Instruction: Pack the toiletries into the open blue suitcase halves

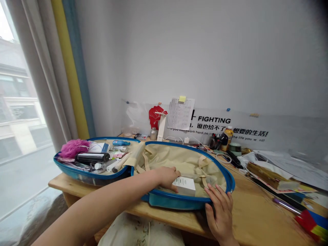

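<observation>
An open suitcase [176, 204] with blue edging and a beige lining lies on the wooden desk. My left hand [167, 177] reaches down into its right half, closed on the left end of a white box [185, 185] with small print. Some of those fingers are hidden behind the box. At the front right corner of the suitcase, my right hand [219, 210] lies over the blue rim, its fingers stretched out and its thumb apart. Beige straps [203, 167] hang loose inside this half.
The suitcase's left half holds a pink bath puff [74, 148], a black cylinder [92, 157], a blue bottle [121, 142] and several tubes. Papers [284, 167] and a purple pen [287, 205] clutter the desk's right side. An orange-labelled bottle [227, 138] stands at the back.
</observation>
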Available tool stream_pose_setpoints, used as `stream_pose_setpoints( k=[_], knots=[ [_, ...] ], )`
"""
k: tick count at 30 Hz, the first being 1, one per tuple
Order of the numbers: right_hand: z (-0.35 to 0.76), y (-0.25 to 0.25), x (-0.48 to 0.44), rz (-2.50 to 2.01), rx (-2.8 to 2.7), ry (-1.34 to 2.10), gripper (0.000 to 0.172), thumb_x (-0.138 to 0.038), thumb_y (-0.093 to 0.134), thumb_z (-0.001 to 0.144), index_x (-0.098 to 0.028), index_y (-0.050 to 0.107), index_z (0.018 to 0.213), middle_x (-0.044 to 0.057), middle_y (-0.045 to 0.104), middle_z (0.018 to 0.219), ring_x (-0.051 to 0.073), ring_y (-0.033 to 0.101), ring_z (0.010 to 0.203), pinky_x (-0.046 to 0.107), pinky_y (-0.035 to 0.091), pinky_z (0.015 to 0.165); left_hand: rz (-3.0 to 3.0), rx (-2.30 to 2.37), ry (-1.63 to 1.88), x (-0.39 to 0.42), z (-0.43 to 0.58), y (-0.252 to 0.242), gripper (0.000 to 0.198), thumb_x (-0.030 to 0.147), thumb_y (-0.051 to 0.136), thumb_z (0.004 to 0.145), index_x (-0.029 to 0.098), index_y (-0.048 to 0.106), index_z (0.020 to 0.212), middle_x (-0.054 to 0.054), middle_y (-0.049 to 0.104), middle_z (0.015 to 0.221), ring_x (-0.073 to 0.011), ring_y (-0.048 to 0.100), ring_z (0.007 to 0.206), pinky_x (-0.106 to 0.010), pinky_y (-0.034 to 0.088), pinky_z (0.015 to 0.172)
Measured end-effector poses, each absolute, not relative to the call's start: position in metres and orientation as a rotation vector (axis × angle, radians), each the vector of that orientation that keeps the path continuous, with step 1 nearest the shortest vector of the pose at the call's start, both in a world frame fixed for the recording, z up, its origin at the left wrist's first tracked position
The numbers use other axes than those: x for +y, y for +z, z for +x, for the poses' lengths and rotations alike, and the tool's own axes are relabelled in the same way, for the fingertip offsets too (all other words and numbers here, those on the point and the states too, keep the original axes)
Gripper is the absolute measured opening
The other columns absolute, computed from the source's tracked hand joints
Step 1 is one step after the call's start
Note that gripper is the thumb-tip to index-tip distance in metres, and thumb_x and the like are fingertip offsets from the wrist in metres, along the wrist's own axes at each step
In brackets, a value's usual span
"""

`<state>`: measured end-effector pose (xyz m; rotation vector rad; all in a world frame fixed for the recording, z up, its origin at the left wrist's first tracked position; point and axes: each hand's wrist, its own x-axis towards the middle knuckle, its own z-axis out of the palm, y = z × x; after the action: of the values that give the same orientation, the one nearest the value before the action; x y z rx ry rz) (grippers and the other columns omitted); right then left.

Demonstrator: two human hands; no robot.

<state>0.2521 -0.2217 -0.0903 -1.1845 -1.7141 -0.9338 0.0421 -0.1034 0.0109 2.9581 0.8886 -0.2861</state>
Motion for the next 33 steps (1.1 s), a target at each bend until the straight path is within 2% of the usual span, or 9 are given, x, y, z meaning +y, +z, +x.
stream_pose_setpoints(
  k=[6,17,21,25,29,33],
  knots=[
    [0.252,-0.089,-0.221,-1.144,-1.725,-0.933,0.037,-0.024,0.039,0.089,-0.022,0.050,0.124,0.008,0.062,0.116,0.024,0.047,0.124,0.045,0.024,0.109,2.938,0.979,-0.301,-0.101,0.045,0.009,0.065,0.054,0.062,0.078,0.017,0.046,0.129,-0.018,0.055,0.124,-0.0321,0.060,0.108,-0.040,0.051,0.084],
    [0.255,-0.093,-0.219,-1.160,-1.727,-0.930,0.038,-0.025,0.040,0.089,-0.024,0.049,0.126,0.008,0.062,0.116,0.025,0.051,0.119,0.047,0.026,0.107,2.877,1.009,-0.205,-0.095,0.043,0.007,0.066,0.054,0.065,0.074,0.022,0.048,0.129,-0.015,0.058,0.124,-0.0308,0.061,0.107,-0.042,0.051,0.085],
    [0.255,-0.093,-0.218,-1.143,-1.716,-0.927,0.038,-0.025,0.040,0.089,-0.023,0.050,0.125,0.008,0.063,0.115,0.025,0.050,0.120,0.046,0.026,0.108,2.897,1.055,0.085,-0.096,0.034,0.022,0.055,0.055,0.050,0.085,0.025,0.048,0.130,-0.009,0.055,0.130,-0.0258,0.055,0.118,-0.039,0.044,0.098],
    [0.255,-0.092,-0.217,-1.107,-1.709,-0.919,0.036,-0.025,0.040,0.089,-0.023,0.053,0.122,0.008,0.063,0.114,0.025,0.050,0.120,0.045,0.025,0.108,2.864,1.240,0.418,-0.085,-0.001,0.046,0.041,0.037,0.031,0.095,0.026,0.048,0.130,-0.004,0.052,0.133,-0.0182,0.049,0.124,-0.031,0.035,0.107],
    [0.254,-0.090,-0.219,-1.135,-1.720,-0.933,0.036,-0.025,0.041,0.089,-0.023,0.051,0.123,0.007,0.064,0.114,0.025,0.051,0.119,0.045,0.026,0.107,2.757,1.534,0.520,-0.069,-0.078,0.060,0.048,0.015,0.032,0.084,0.017,0.050,0.128,-0.011,0.055,0.131,-0.0223,0.051,0.122,-0.037,0.038,0.104],
    [0.251,-0.089,-0.219,-1.135,-1.703,-0.929,0.037,-0.024,0.040,0.088,-0.023,0.051,0.123,0.007,0.064,0.114,0.024,0.050,0.119,0.044,0.025,0.109,2.672,1.732,0.421,-0.068,-0.173,0.061,0.049,0.014,0.037,0.071,0.014,0.061,0.114,-0.015,0.061,0.122,-0.0287,0.057,0.114,-0.043,0.041,0.099]
  ],
)
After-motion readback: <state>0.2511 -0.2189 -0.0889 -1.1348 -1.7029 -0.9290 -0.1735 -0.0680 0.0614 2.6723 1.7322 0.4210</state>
